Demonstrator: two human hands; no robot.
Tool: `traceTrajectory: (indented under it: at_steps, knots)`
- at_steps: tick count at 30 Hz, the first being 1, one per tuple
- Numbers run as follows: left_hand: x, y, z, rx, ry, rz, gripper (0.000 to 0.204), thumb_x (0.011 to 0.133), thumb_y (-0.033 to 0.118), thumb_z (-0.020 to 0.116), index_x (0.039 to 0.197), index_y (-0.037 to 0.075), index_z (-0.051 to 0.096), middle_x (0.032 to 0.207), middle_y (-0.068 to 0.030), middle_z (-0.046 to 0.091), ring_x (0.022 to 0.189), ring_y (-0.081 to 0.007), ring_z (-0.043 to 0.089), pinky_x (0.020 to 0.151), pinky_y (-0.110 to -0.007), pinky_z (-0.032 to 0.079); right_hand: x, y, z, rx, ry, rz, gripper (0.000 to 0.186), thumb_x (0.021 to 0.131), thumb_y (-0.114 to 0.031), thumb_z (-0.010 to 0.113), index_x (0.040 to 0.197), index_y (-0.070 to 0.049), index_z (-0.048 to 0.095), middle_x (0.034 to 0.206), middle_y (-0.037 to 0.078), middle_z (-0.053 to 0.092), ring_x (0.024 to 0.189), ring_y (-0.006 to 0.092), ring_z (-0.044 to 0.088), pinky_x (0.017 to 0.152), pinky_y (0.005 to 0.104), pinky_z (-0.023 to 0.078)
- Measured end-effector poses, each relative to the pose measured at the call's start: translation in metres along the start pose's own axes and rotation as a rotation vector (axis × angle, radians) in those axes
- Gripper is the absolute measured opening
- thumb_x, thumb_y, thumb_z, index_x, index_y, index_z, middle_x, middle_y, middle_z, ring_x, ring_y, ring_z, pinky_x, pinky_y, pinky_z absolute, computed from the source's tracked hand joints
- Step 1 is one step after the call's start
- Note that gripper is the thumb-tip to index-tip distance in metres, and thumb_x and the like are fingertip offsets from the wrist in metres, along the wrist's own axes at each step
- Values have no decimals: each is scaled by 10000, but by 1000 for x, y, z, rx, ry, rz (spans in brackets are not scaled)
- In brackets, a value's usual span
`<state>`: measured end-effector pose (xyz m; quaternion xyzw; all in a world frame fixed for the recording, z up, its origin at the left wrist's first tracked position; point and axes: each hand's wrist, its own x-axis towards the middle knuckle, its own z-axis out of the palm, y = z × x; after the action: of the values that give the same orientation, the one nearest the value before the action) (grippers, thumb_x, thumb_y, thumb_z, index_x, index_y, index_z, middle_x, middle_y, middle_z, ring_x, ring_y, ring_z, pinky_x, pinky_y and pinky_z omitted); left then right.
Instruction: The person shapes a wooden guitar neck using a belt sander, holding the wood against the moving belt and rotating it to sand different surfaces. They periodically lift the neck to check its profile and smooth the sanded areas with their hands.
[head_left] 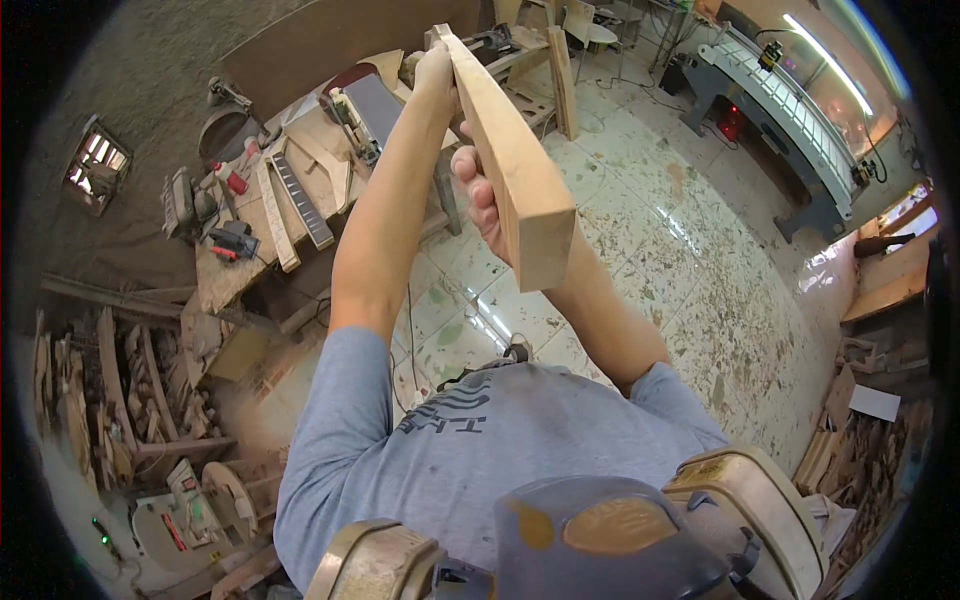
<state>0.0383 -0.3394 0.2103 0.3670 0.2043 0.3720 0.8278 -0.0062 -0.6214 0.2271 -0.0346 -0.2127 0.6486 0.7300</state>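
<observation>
A long, pale wooden board [520, 175] is raised in front of me, its squared end toward me and its length running away to the upper middle of the head view. Near the far end, my left hand [434, 76] is closed around the wood with the arm stretched out. My right hand [482, 200] grips the board closer to me; its fingers curl up along the left side, while the palm and thumb are hidden behind the wood. Both hands hold the piece off any surface.
Left of the board, a cluttered workbench [222, 285] carries a dark fretted strip [302, 200], wooden pieces and a black power tool [234, 240]. Wood offcuts [150, 385] fill a rack at lower left. A large gantry machine [790, 125] stands far right. Debris litters the tiled floor [690, 290].
</observation>
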Motion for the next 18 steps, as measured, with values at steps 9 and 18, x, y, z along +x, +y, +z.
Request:
traceTrajectory:
  at_steps: [9,18]
  knots:
    - [36,5,-7,-67,-125,16,160,1052,213,441,1022,71,508,832,-65,572,658,-212,619,591,-433,591,11,-1,4,106,-154,23,454,1060,-252,522,1392,46,440,1131,218,603,897,255,719,765,305,665]
    - [-24,33,6,31,-147,-81,156,1056,189,429,1059,48,497,849,-74,579,664,-227,629,597,-435,598,12,2,11,86,-154,-6,438,1049,-253,542,1354,52,465,1130,206,615,885,240,709,747,289,651]
